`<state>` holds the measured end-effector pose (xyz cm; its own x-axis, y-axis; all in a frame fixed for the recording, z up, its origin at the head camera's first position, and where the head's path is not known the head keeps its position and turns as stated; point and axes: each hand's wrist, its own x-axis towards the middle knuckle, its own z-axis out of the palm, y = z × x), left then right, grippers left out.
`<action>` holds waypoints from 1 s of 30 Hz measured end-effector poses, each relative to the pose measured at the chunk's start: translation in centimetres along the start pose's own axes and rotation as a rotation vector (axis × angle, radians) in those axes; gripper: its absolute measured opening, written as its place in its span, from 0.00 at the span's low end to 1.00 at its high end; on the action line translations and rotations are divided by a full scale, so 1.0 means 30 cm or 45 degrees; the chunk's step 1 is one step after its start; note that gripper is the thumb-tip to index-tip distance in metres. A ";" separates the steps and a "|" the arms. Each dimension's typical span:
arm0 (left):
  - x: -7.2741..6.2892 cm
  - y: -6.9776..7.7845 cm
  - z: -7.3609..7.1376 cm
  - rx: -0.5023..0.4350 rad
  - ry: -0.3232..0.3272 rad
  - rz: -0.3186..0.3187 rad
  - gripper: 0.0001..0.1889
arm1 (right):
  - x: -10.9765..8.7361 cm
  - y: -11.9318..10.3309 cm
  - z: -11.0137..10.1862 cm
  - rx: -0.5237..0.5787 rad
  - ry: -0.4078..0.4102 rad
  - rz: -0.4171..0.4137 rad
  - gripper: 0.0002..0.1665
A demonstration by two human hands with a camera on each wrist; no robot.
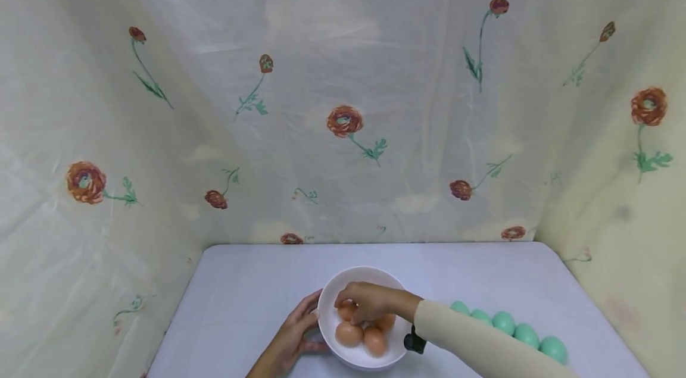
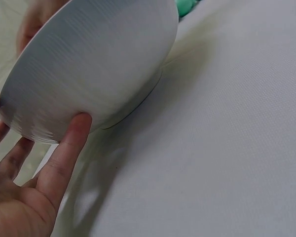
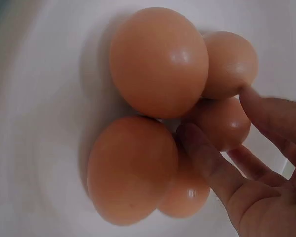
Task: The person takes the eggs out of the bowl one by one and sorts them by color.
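Note:
A white bowl (image 1: 366,274) stands on the table with several brown eggs (image 1: 349,334) inside it. My left hand (image 1: 292,330) rests against the bowl's left outer side, its fingers spread and nearly straight along the wall, as the left wrist view also shows. Over the bowl, my right hand (image 1: 370,299) reaches in from the right. In the right wrist view its thumb and fingers are around one brown egg (image 3: 223,124), which lies among the others. Larger in that view are two nearer eggs, one upper (image 3: 158,61) and one lower (image 3: 133,170).
Mint-green rounded shapes (image 1: 504,322) run in a diagonal row on the right of the white table (image 1: 257,283), partly behind the right sleeve (image 1: 477,336). A small black device (image 1: 414,342) sits at the right wrist. Flower-patterned sheeting (image 1: 300,175) hangs behind and beside the table.

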<state>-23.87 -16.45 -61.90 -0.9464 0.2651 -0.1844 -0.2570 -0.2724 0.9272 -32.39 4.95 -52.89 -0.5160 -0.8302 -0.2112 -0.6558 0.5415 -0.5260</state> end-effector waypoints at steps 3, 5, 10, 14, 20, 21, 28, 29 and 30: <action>-0.007 -0.006 0.000 0.002 0.005 -0.016 0.30 | 0.007 -0.005 0.022 -0.021 -0.005 0.024 0.19; -0.010 -0.009 -0.001 0.008 0.001 -0.023 0.31 | 0.008 -0.006 0.034 -0.043 -0.013 0.026 0.19; -0.013 -0.007 -0.009 0.028 -0.009 -0.005 0.31 | 0.010 -0.008 0.048 -0.117 -0.028 -0.025 0.21; -0.008 -0.008 -0.007 0.018 -0.003 -0.004 0.31 | 0.009 -0.009 0.048 -0.148 -0.026 0.009 0.21; -0.003 -0.013 0.003 0.016 -0.007 -0.013 0.31 | 0.005 -0.005 0.051 -0.166 -0.051 0.052 0.21; -0.004 -0.013 0.004 0.014 -0.007 -0.015 0.31 | 0.004 -0.004 0.052 -0.163 -0.051 0.049 0.22; -0.005 -0.012 0.001 0.011 -0.016 -0.002 0.31 | -0.008 -0.008 0.022 -0.106 -0.043 0.059 0.25; -0.003 -0.009 0.000 0.010 -0.006 -0.004 0.31 | -0.011 -0.009 0.011 -0.091 -0.034 0.054 0.26; -0.001 -0.005 0.000 0.011 0.002 -0.005 0.31 | -0.015 -0.010 0.000 -0.080 -0.021 0.043 0.26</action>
<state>-23.80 -16.42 -62.04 -0.9458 0.2644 -0.1886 -0.2589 -0.2633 0.9293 -31.97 5.16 -52.64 -0.5297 -0.8131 -0.2414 -0.6719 0.5760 -0.4657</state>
